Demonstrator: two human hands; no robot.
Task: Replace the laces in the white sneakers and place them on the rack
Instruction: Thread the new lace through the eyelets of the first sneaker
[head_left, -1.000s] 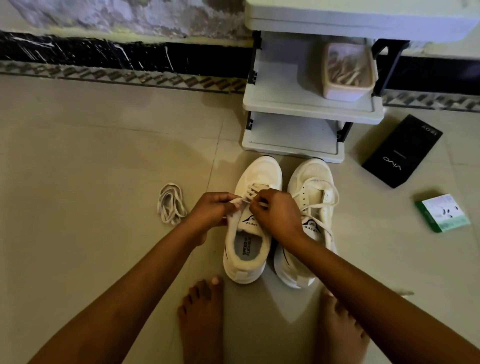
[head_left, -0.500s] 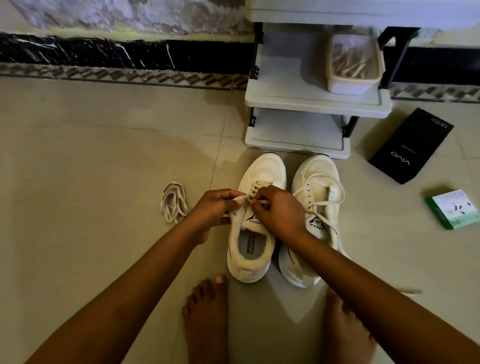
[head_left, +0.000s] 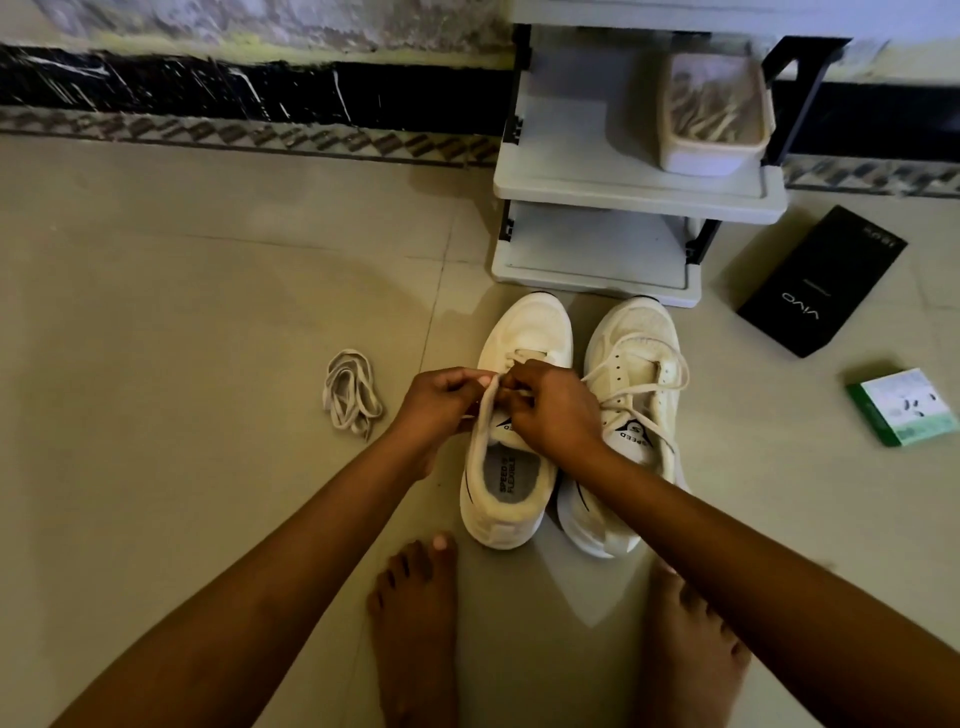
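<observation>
Two white sneakers stand side by side on the floor, toes toward the rack. Over the left sneaker (head_left: 511, 483) both hands meet at the eyelets. My left hand (head_left: 441, 400) pinches the lace at the shoe's left edge. My right hand (head_left: 550, 410) pinches the lace above the tongue. The right sneaker (head_left: 636, 353) carries a loose white lace looped across its top. A bundled spare lace (head_left: 352, 392) lies on the floor to the left. The grey rack (head_left: 597, 182) stands just behind the shoes.
A white tub (head_left: 714, 117) of laces sits on the rack's upper shelf. A black phone box (head_left: 821, 283) and a small green-and-white box (head_left: 904, 408) lie on the floor at right. My bare feet (head_left: 415, 618) rest near the shoes' heels.
The view has shifted slightly; both hands stay at the left sneaker's eyelets, fingers working the lace a little closer together.
</observation>
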